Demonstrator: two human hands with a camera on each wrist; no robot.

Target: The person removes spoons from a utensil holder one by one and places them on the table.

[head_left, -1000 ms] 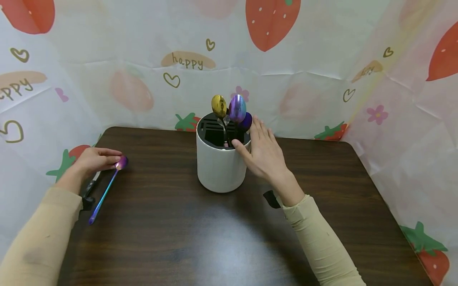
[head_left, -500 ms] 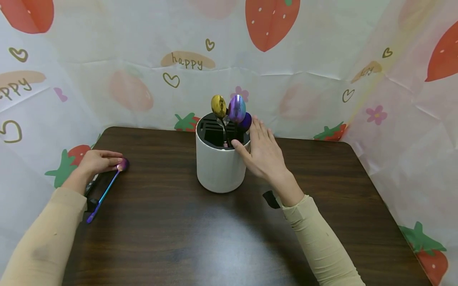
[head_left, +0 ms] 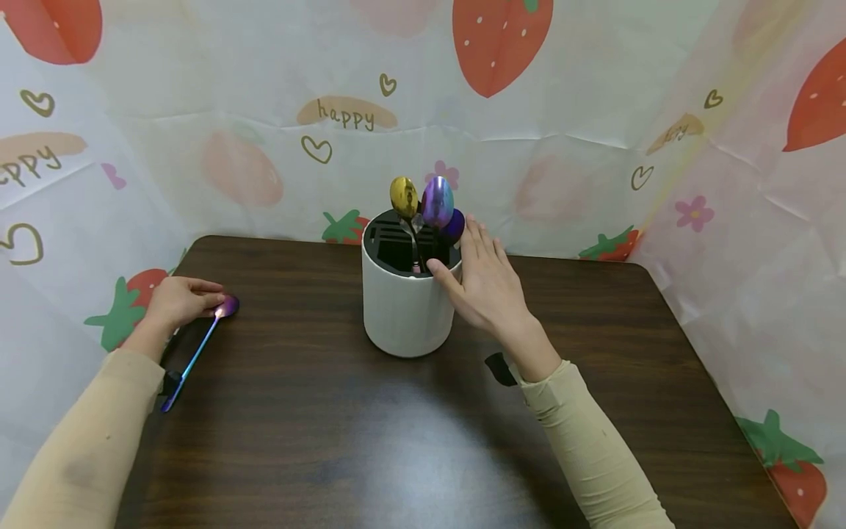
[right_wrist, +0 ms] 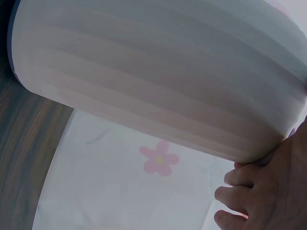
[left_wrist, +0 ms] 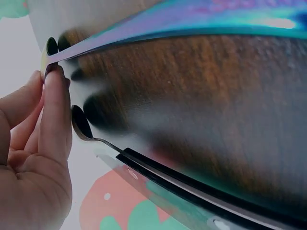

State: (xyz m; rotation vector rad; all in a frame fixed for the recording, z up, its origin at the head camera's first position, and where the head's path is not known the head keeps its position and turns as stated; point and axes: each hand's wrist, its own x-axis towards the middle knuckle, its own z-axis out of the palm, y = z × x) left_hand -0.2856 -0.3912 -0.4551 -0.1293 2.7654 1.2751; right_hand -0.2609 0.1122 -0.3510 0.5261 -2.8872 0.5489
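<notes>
At the table's left side, my left hand pinches a long purple-blue spoon near its bowl, the handle slanting back toward me. The left wrist view shows thumb and fingertips at the neck of that spoon. Below it in that view lies another spoon with a black handle, largely hidden by my left arm in the head view. My right hand rests with straight fingers against the right side of a white utensil holder, its thumb at the rim. A gold spoon and purple-blue spoons stand in the holder.
The dark wooden table carries the holder near its back edge. A white strawberry-printed cloth hangs close behind the table and along both sides.
My left hand has shifted slightly to the right and toward me, still pinching the spoon, whose bowl has dropped a little. The right hand and the holder have stayed put.
</notes>
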